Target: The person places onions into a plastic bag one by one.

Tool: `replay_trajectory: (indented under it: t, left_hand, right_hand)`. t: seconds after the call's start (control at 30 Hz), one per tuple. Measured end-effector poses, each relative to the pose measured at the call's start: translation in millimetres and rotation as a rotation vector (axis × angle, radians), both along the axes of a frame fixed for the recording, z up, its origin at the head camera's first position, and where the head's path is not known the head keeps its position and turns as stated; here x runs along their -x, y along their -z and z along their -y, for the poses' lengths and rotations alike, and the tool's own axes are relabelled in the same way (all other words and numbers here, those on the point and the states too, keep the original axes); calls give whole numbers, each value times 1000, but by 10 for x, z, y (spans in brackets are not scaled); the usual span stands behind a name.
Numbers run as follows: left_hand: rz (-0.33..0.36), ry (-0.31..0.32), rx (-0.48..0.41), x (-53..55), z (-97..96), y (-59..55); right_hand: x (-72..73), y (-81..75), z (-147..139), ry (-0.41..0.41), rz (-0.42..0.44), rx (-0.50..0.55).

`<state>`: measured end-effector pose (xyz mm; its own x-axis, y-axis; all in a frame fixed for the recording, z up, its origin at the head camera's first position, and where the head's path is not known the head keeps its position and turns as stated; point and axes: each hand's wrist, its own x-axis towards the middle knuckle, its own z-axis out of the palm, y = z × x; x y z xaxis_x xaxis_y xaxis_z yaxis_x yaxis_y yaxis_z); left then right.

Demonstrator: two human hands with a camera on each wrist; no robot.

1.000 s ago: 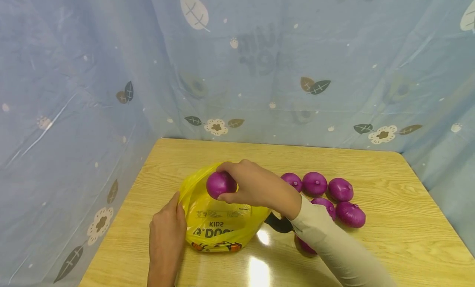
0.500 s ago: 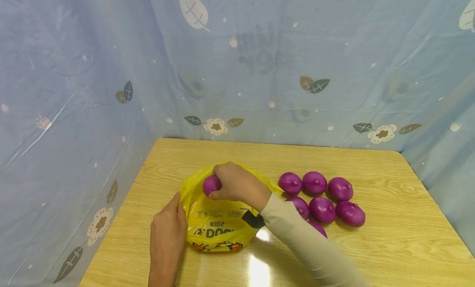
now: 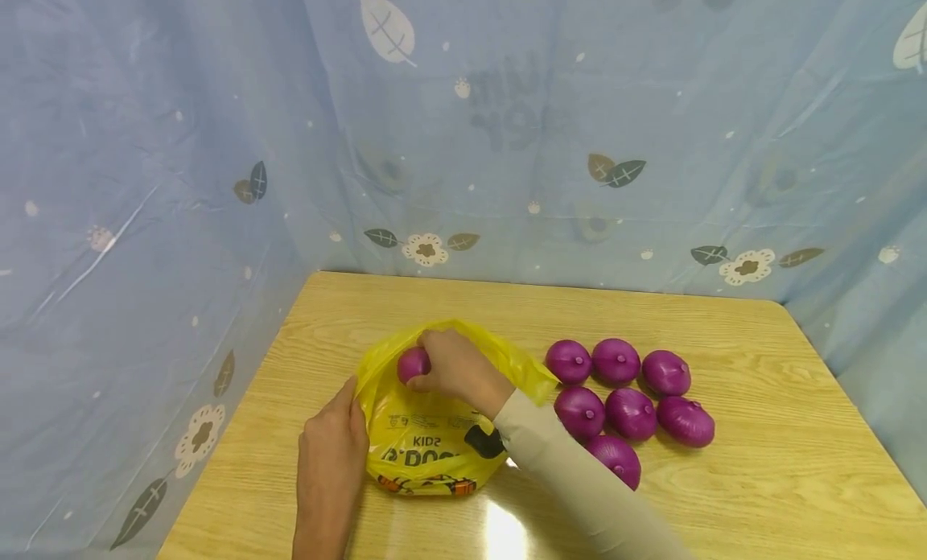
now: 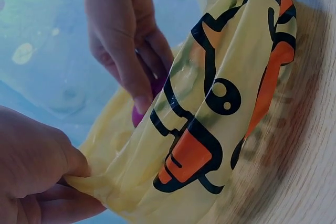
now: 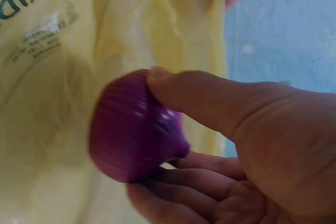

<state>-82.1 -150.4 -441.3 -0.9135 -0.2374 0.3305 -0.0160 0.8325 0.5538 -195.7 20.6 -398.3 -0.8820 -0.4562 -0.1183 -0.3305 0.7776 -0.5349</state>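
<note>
A yellow plastic bag (image 3: 434,455) with black print and an orange-and-black cartoon stands on the wooden table, its mouth spread wide. My left hand (image 3: 333,451) pinches the bag's left rim between thumb and fingers, plain in the left wrist view. Inside the mouth, my right hand (image 3: 459,371) holds a purple onion (image 5: 134,129), thumb on one side and fingers beneath it. In the left wrist view the bag's wall hides part of this onion (image 4: 139,115). The bag's bottom is out of sight.
Several purple onions (image 3: 630,413) lie grouped on the table just right of the bag, partly beside the right sleeve (image 3: 572,479). A blue patterned curtain (image 3: 507,142) hangs behind and to the left of the wooden table (image 3: 782,431).
My right hand has lowered the onion deeper into the bag, moving slightly left. The forearm has shifted left, uncovering more of the onions on the table. My left hand keeps its hold on the rim.
</note>
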Motion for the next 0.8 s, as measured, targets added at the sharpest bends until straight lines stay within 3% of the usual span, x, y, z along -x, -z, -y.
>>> replay_trajectory:
  t: [0.4,0.8]
  left_hand:
    - [6,19,-5,-6,-6,-4]
    - [-11,41,9,-14,-28,3]
  right_hand:
    - [32,243,98,38,-65,154]
    - [48,401,122,56,-26,320]
